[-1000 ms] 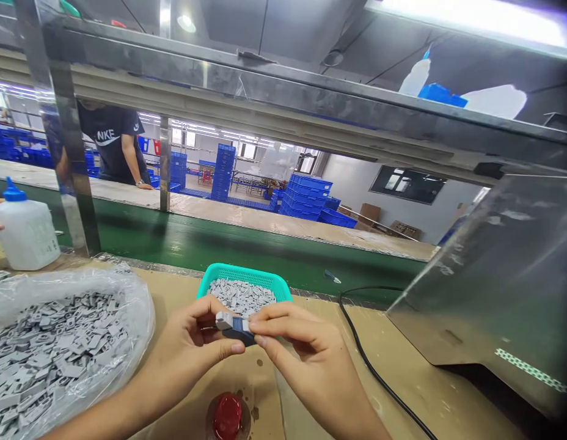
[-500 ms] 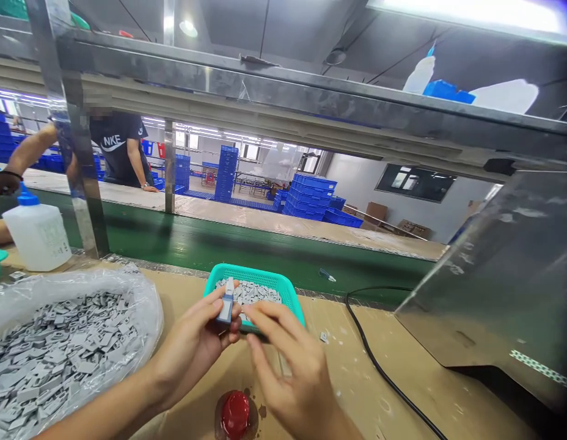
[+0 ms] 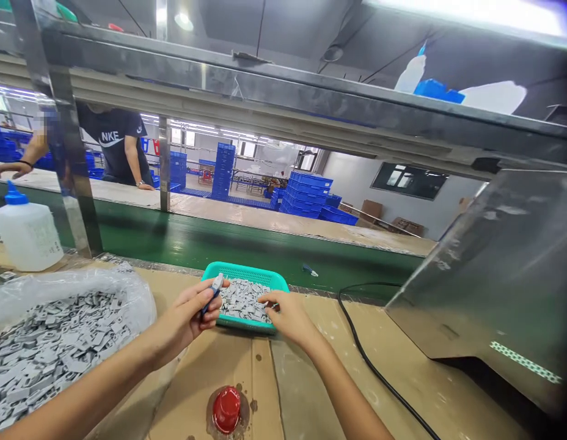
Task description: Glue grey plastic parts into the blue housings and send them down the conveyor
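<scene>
Holds the blue-and-grey part (image 3: 216, 285), with tip apparently seated, in the left hand (image 3: 190, 311) at the left of the teal basket (image 3: 242, 267), and extends the right hand (image 3: 289, 316), with grasp indeterminable, over loose, unfitted grey pieces (image 3: 242, 300) inside.

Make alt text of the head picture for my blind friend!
Left hand holds a blue and grey part; right hand is at grey pieces in a green basket. Nearby: a red object, a bag, a cable.

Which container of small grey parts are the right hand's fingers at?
The teal basket: the right hand has its fingers at the grey parts on its right side, whereas neither hand's fingers are at the clear plastic bag farther left.
</scene>
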Tool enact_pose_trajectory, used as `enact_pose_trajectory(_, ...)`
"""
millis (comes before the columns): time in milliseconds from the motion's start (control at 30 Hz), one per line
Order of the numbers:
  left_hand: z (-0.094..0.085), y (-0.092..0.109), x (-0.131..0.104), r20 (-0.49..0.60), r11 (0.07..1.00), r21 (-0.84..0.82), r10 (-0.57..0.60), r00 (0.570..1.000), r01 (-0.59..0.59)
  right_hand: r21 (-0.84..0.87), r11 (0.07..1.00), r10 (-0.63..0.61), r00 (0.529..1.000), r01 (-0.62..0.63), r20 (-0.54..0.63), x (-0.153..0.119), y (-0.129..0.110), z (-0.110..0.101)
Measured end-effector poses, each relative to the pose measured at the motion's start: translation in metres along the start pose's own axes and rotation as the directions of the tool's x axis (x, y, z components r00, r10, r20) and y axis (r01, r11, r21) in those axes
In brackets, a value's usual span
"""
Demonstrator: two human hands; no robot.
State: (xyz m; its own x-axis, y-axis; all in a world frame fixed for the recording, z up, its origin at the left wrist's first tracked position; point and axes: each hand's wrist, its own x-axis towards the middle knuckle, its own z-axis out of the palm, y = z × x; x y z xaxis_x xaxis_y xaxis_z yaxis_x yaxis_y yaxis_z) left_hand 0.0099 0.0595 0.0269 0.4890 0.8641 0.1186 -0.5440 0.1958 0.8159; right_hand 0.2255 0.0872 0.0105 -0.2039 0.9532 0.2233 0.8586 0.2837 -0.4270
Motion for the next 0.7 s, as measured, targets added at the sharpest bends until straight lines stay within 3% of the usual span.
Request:
enact_pose_trajectory(167, -0.004, -0.005, 0.004, -0.040, 1.000, 0.008, -0.003, 0.999, 0.003, -0.079, 0.997, 0.012, 0.967, 0.008, 0.253, 0.025, 0.001, 0.003)
enact_pose_trajectory(300, -0.006, -0.006, 0.008, -0.043, 0.999, 0.030, -0.035, 0.998, 0.036, -0.049, 0.999, 0.001, 0.964, 0.012, 0.264, 0.026, 0.001, 0.002)
enact_pose_trajectory(367, -0.012, -0.001, 0.016, -0.049, 0.979, 0.203, -0.001, 0.999, 0.011, 0.001, 1.000, 0.000, 0.976, 0.000, 0.219, 0.022, 0.004, 0.000)
enact_pose_trajectory(433, -0.025, 0.008, 0.032, -0.089, 0.856, 0.517, 0.072, 0.993, -0.015, 0.072, 0.997, 0.023, 0.989, -0.033, 0.144, 0.017, 0.008, -0.002)
enact_pose_trajectory(500, -0.044, 0.019, 0.053, -0.137, 0.644, 0.765, 0.137, 0.981, 0.017, 0.167, 0.983, 0.069, 0.996, -0.076, 0.048, 0.013, 0.014, -0.006)
enact_pose_trajectory(700, -0.113, 0.043, 0.113, -0.278, 0.166, 0.955, 0.224, 0.934, 0.245, 0.535, 0.836, 0.240, 0.958, -0.123, -0.155, -0.020, 0.022, -0.026)
